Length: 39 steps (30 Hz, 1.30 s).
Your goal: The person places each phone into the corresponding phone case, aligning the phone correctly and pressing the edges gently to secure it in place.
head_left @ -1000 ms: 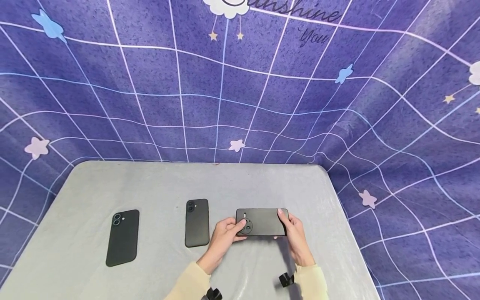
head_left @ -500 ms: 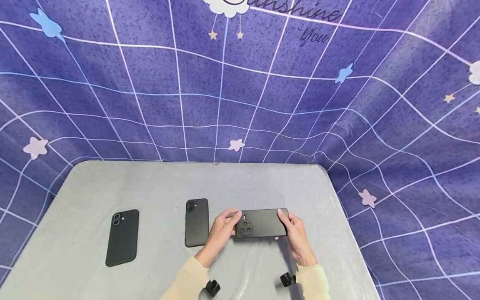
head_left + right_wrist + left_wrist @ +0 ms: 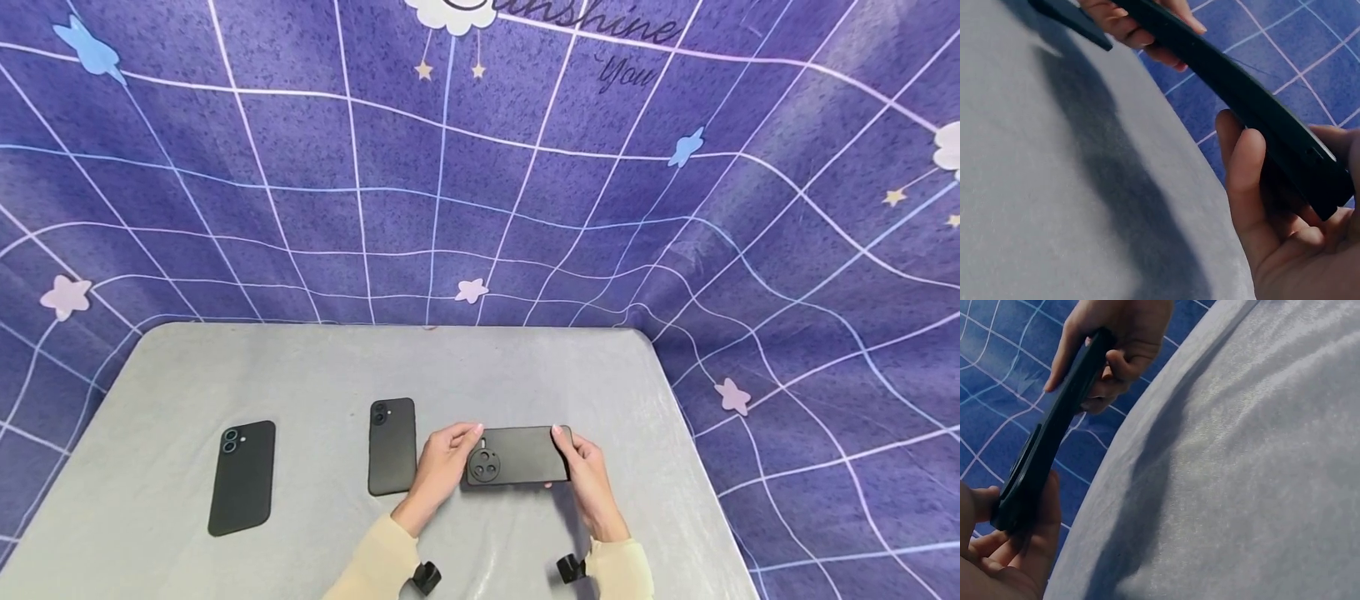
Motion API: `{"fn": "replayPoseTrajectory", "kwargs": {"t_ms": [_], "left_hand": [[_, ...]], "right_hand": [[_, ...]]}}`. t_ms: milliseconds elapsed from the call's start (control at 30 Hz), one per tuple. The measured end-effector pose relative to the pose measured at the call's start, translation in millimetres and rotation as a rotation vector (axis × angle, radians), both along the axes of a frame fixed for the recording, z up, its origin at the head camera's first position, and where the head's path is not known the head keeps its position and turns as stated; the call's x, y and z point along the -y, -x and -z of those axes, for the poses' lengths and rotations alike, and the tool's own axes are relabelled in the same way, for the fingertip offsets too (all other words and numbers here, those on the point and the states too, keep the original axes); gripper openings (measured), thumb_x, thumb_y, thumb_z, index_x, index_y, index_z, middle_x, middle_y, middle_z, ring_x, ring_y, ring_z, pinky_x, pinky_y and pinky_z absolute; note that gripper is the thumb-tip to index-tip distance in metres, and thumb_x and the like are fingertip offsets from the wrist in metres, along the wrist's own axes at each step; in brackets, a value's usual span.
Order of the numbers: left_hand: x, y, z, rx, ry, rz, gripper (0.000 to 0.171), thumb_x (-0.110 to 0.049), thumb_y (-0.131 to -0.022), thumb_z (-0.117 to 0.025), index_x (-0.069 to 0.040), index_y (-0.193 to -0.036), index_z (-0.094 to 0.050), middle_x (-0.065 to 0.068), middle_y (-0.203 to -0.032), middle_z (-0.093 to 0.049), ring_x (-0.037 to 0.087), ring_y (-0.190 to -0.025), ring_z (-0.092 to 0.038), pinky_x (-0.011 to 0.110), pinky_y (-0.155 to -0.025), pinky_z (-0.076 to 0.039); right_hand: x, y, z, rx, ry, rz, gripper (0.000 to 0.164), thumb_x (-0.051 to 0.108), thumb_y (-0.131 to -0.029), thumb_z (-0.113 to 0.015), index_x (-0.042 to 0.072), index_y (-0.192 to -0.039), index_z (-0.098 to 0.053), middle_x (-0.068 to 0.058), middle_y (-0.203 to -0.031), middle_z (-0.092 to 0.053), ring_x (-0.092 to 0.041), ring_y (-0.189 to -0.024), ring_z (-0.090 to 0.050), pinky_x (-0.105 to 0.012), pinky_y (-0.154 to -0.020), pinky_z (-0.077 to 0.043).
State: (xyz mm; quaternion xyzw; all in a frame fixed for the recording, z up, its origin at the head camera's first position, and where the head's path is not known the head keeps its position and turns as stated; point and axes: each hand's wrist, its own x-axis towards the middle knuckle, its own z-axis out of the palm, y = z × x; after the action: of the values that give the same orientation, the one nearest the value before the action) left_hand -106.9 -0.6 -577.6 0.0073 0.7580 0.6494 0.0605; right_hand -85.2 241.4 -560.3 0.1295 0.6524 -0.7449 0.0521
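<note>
A black smartphone (image 3: 525,455) with a round camera ring is held sideways, back facing up, above the table. My left hand (image 3: 442,460) grips its camera end, thumb on the upper corner. At the opposite end my right hand (image 3: 592,482) holds it with the thumb over the back and fingers beneath. The left wrist view shows the phone (image 3: 1054,437) edge-on between both hands, off the tabletop. Seen from the right wrist, the phone's long edge (image 3: 1229,81) runs into the right hand (image 3: 1291,250). Its screen side is hidden in the head view.
Two more dark phones lie camera side up on the grey cloth-covered table (image 3: 330,367): one phone (image 3: 392,450) just left of my left hand, another phone (image 3: 242,479) farther left. A purple grid-patterned curtain (image 3: 300,167) stands behind and beside the table.
My left thumb has shifted from the camera ring to the phone's upper corner, baring the ring. Both hands and the phone have come slightly nearer to me.
</note>
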Motion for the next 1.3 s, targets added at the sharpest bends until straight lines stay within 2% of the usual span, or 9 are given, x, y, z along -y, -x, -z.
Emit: {"fn": "replayPoseTrajectory", "kwargs": {"t_ms": [333, 700, 1000, 1167, 1300], "left_hand": [[1, -1.3, -3.5, -0.067, 0.098, 0.004, 0.037, -0.036, -0.112, -0.06, -0.007, -0.126, -0.077, 0.009, -0.123, -0.078, 0.029, -0.12, -0.072, 0.051, -0.106, -0.056], [2, 0.1, -2.6, -0.067, 0.115, -0.026, 0.032, -0.036, -0.111, -0.062, -0.012, -0.121, -0.08, 0.006, -0.119, -0.08, 0.025, -0.115, -0.075, 0.05, -0.101, -0.059], [2, 1.5, -2.0, -0.077, 0.103, -0.047, 0.03, -0.037, -0.11, -0.064, -0.012, -0.116, -0.081, 0.004, -0.113, -0.081, 0.023, -0.11, -0.076, 0.049, -0.097, -0.06], [2, 0.8, -1.6, -0.067, 0.097, -0.05, 0.03, -0.037, -0.109, -0.065, -0.012, -0.115, -0.081, 0.004, -0.112, -0.081, 0.023, -0.109, -0.076, 0.047, -0.096, -0.06], [2, 0.4, -1.1, -0.065, 0.095, -0.051, 0.029, -0.037, -0.108, -0.066, -0.013, -0.113, -0.081, 0.004, -0.111, -0.082, 0.022, -0.108, -0.077, 0.045, -0.095, -0.06]], "right_hand": [[5, 0.2, -0.4, -0.027, -0.061, 0.047, 0.049, 0.04, -0.11, -0.063, -0.008, -0.108, -0.071, -0.007, -0.075, -0.073, -0.017, -0.058, -0.067, -0.032, -0.049, -0.057], [9, 1.4, 0.7, -0.035, -0.077, 0.07, 0.054, 0.039, -0.111, -0.061, -0.014, -0.109, -0.07, -0.007, -0.073, -0.073, -0.016, -0.056, -0.065, -0.031, -0.048, -0.056], [12, 0.7, 0.5, -0.052, -0.094, 0.085, 0.051, 0.04, -0.111, -0.061, -0.009, -0.101, -0.07, -0.004, -0.071, -0.07, -0.015, -0.056, -0.064, -0.031, -0.048, -0.056], [12, 0.6, 0.8, -0.069, -0.147, 0.102, 0.047, 0.038, -0.111, -0.063, 0.0, -0.081, -0.062, 0.002, -0.067, -0.058, -0.012, -0.063, -0.055, -0.026, -0.063, -0.051], [12, 0.6, 1.5, -0.081, -0.16, 0.115, 0.048, 0.035, -0.111, -0.063, 0.005, -0.074, -0.058, 0.003, -0.068, -0.055, -0.013, -0.069, -0.053, -0.027, -0.071, -0.047]]}}
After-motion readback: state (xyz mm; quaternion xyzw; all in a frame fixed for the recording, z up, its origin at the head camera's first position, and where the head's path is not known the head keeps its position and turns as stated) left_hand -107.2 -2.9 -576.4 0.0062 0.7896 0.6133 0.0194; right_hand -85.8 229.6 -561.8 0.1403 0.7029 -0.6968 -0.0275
